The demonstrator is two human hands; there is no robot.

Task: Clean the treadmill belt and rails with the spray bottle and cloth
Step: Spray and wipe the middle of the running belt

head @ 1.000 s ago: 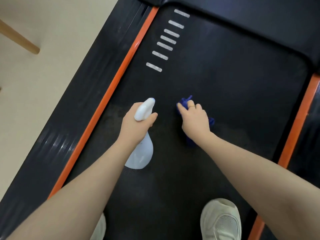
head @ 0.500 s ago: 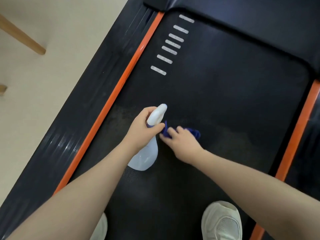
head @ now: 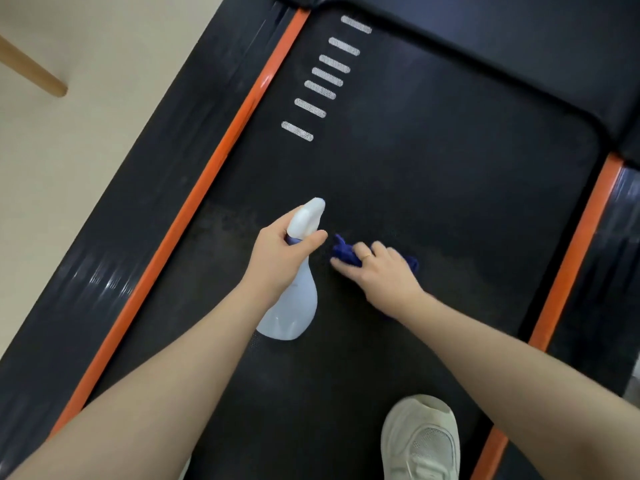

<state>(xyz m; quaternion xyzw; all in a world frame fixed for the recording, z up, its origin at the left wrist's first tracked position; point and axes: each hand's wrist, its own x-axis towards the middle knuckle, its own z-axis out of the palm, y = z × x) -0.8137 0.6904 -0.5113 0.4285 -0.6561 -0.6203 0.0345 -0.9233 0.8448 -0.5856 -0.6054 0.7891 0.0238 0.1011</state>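
The right hand (head: 384, 271), clutching the crumpled blue cloth (head: 346, 254), has swept back beside the left hand (head: 280, 261) gripping the translucent white plastic spray bottle (head: 294, 299); belt-wiping continues.

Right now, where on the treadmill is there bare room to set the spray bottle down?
Bare belt lies ahead of both hands, between the white dashes and the right orange rail. Crowded: mid-belt, where the left hand grips the spray bottle, the right hand presses the blue cloth, and near the shoe.
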